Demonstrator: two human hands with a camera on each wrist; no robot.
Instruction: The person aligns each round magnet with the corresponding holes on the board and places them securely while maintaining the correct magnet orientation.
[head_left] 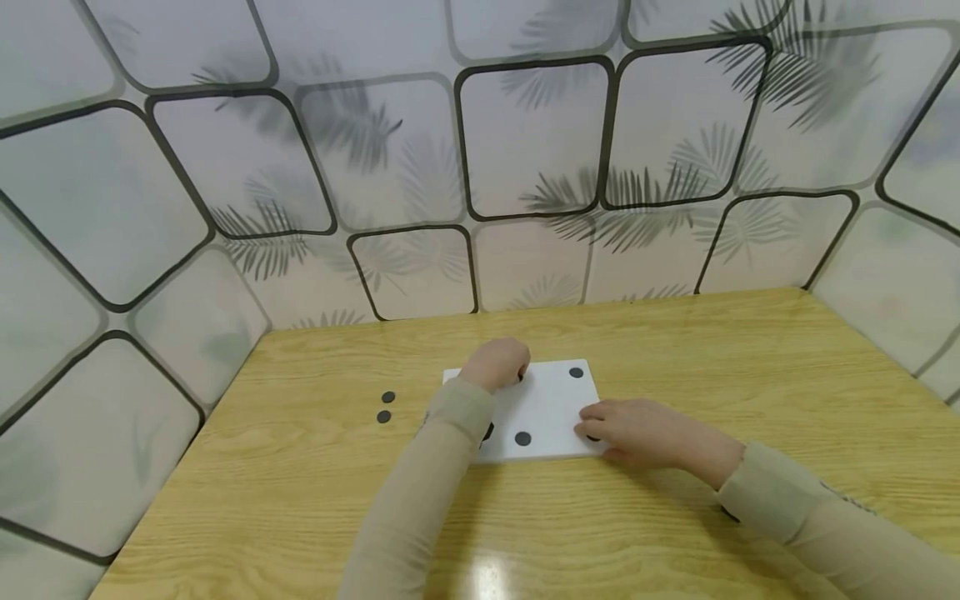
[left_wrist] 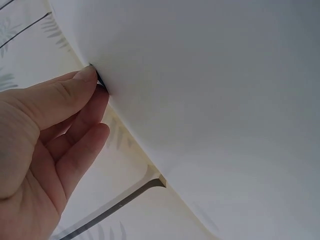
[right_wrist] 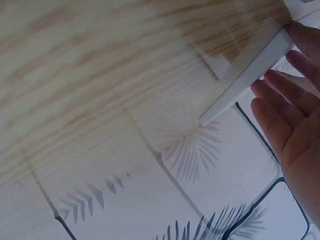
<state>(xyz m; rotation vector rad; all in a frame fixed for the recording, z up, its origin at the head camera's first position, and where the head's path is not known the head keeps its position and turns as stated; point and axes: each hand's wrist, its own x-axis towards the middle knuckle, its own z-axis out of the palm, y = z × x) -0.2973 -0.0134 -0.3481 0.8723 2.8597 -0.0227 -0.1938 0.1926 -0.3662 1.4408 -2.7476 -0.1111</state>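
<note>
A white rectangular board [head_left: 551,404] lies on the table under both hands. My left hand [head_left: 497,364] pinches a small black disc [left_wrist: 101,80] between thumb and fingertips, right at the board's surface. On the board, one black disc [head_left: 576,372] sits near the far right corner and another black disc [head_left: 522,438] near the front edge. A third dark disc [head_left: 488,431] is partly covered by the left sleeve. At the right end, my right hand [head_left: 641,429] rests on the board with its fingers extended, partly hiding a disc near the front corner.
Two loose black discs [head_left: 388,397] lie on the wooden table [head_left: 315,467] to the left of the board. Patterned panels [head_left: 532,142] with leaf shapes stand behind the table and at its sides. A dark bit [head_left: 729,514] shows beneath the right sleeve.
</note>
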